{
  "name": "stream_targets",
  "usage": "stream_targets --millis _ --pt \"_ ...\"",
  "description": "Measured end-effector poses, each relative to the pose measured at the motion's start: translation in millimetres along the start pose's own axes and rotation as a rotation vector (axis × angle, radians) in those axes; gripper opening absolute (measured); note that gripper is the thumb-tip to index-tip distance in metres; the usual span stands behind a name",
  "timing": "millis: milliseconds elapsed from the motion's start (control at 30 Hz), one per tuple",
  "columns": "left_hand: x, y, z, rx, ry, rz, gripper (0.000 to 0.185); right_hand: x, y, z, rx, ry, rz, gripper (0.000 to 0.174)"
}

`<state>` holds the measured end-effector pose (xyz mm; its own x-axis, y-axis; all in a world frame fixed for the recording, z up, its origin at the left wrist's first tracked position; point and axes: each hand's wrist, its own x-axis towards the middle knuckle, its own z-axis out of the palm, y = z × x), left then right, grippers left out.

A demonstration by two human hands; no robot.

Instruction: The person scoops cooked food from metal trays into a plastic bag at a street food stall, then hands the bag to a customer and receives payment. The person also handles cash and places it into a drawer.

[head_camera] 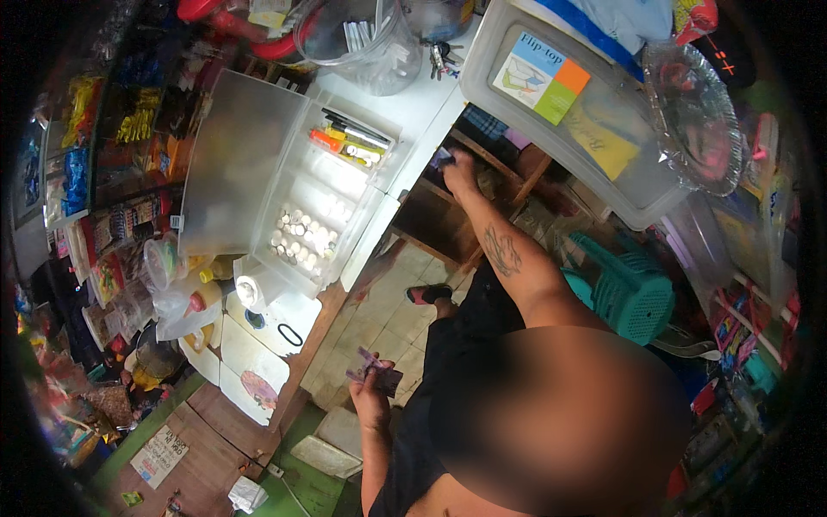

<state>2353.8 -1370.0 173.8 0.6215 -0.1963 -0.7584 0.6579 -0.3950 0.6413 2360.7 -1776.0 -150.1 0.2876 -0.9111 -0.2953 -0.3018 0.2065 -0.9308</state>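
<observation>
My left hand (371, 388) is shut on several purple banknotes (387, 381), held out over the tiled floor in front of the counter. My right hand (460, 173), on the tattooed arm, reaches into an open wooden drawer (484, 155) with compartments. Between its fingers is a small purplish paper, apparently a banknote (442, 158). Folded cloth-like items, one blue checked, lie at the drawer's far end. On the white counter (423, 139) beside the drawer stands a translucent plastic box (371, 194) with its lid raised. Pens, a lighter and small round pieces, washed out by light, fill its compartments.
A clear tub (362, 52) and keys (440, 61) sit at the counter's back. A lidded plastic bin (607, 116) with a flip-top carton (541, 77) is beside the drawer. Stacked green stools (630, 297) stand behind my right arm. Packed goods (139, 116) hang left.
</observation>
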Motion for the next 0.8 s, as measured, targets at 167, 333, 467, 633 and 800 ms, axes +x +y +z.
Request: stream_targets --millis 167,333,467,633,800 --pt "19 7 1 -0.041 -0.079 0.108 0.034 -62 -51 -74 -0.146 -0.009 -0.104 0.017" --pt "46 25 10 0.039 -0.089 0.247 0.041 -150 -107 -111 0.033 -0.640 -0.203 0.012" --pt "53 48 38 0.078 -0.253 0.311 0.046 -210 -148 -101 0.048 -1.105 -0.057 0.011" --pt "44 50 95 0.286 -0.476 0.427 0.029 -228 -166 -75 0.277 -0.978 0.034 0.010" --pt "50 38 101 0.226 -0.377 0.332 0.006 -214 -148 -82 0.389 -1.054 0.136 0.005"
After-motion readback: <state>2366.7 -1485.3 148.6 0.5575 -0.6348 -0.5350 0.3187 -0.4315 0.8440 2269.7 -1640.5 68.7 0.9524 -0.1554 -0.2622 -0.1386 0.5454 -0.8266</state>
